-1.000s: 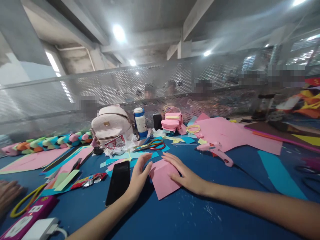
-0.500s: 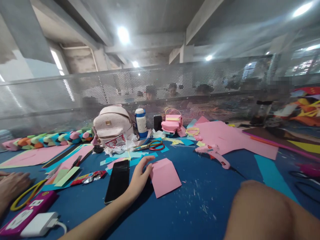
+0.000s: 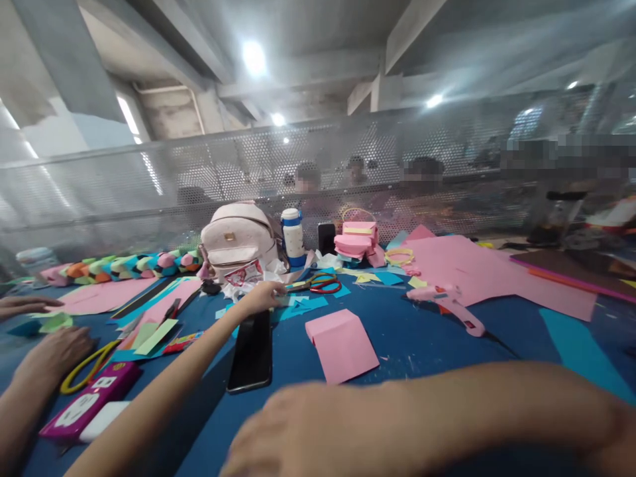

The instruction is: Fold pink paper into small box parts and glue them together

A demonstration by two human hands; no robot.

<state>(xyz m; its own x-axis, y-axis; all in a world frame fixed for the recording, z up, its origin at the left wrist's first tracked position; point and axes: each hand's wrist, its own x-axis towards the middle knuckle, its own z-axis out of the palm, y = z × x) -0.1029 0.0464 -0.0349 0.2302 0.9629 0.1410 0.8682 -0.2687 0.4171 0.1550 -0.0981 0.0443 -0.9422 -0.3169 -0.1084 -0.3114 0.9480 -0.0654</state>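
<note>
The left hand (image 3: 263, 297) has left the edge of the folded pink paper (image 3: 348, 351), where it lay half a second ago, and now reaches farther and to the left, over the far end of the black phone (image 3: 251, 358). Its fingers are right by the blade end of the scissors (image 3: 322, 283); I cannot tell whether they grip anything. The right hand (image 3: 308, 434), on the paper a second ago, is now blurred across the near side; whether its fingers are open or closed cannot be told. The paper lies uncovered on the blue bench (image 3: 397, 338), mid-scene, creased near its far edge.

At the far left, more of another person's two hands (image 3: 62, 351) shows than before.

Along the far side, the pale backpack (image 3: 238, 238) stands with its contents hidden. Right of it are the white bottle (image 3: 293, 238), its blue-banded top on, and the small pink paper bag (image 3: 356, 238) with a loop handle, its inside not visible.
</note>
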